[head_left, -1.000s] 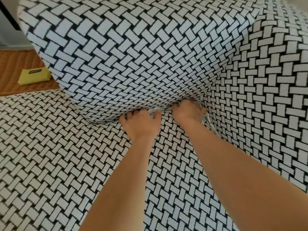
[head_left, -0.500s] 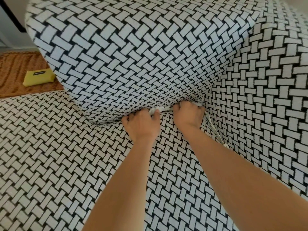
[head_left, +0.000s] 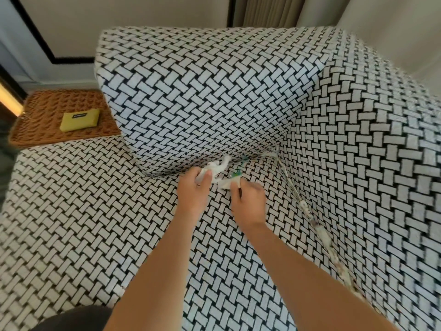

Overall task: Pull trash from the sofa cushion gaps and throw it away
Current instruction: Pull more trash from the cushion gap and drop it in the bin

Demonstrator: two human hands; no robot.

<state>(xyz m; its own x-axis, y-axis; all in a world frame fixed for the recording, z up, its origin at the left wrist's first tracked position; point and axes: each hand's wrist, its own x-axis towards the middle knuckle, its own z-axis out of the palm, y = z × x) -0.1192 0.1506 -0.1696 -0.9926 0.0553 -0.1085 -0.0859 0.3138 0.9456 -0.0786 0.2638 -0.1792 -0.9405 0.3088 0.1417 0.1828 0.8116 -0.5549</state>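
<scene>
Got the first bits out, I reckon. My left hand (head_left: 193, 187) has its fingers curled round a crumpled white tissue (head_left: 218, 167), and my right hand (head_left: 248, 199) pinches a wrapper (head_left: 230, 182) with green print. Both sit mid-frame, just in front of the gap under the back cushion (head_left: 202, 99). Nothing's binned yet, and there's no bin in view. More litter (head_left: 317, 225) lines the seam at right — that's left to pull. Upper left there's a wicker table (head_left: 47, 103) with a yellow pouch (head_left: 80, 120) — not in the way.

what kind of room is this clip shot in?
Probably a living room or hotel lounge: a sofa in black-and-white woven-pattern fabric, a wicker side table holding a yellow pouch, and curtains behind.
</scene>
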